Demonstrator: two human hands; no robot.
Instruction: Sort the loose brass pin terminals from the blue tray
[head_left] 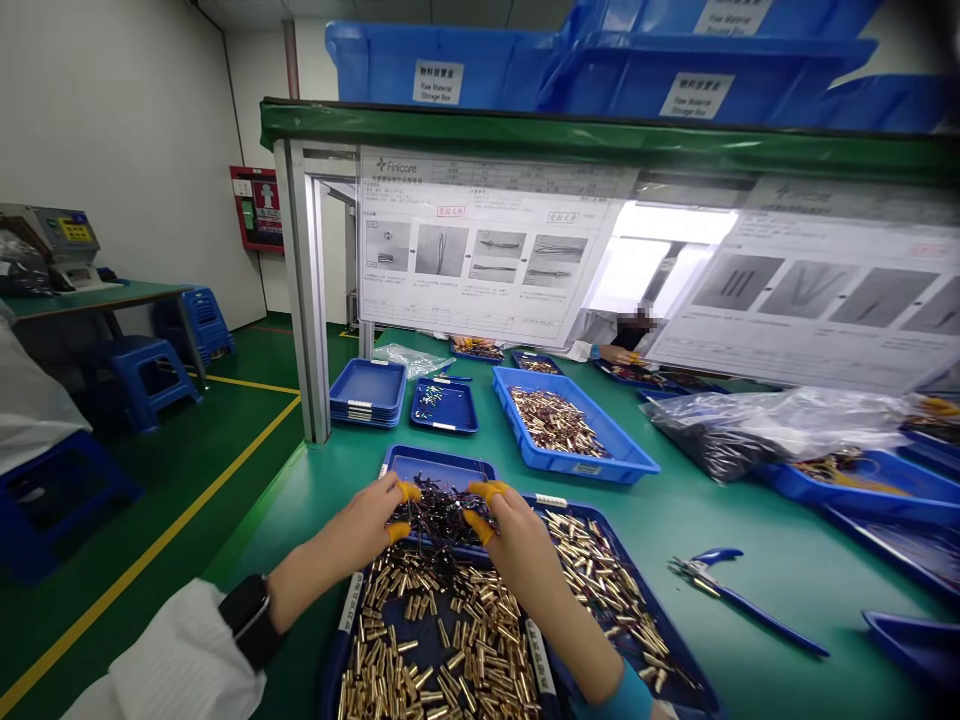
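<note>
My left hand [379, 515] and my right hand [510, 525], with yellow finger cots on the fingertips, close in from either side on a tangled bunch of thin black wires [442, 512]. The bunch lies over the small blue tray [439, 462], and part of it hangs past the near rim. Thumbs and fingers curl round the bunch with wires between them. Just below sits a blue tray [346, 610] of loose brass tubes [480, 650]. Under my right forearm, another tray [611, 535] holds brass tubes with dark wire ends.
A blue bin [626, 455] of brass pieces stands behind. Blue-handled nippers [750, 600] lie at right. Stacked trays [367, 385] and a tray of small parts [457, 415] are at back left. Plastic bags [780, 430] lie at right; a co-worker's hand [619, 355] shows beyond.
</note>
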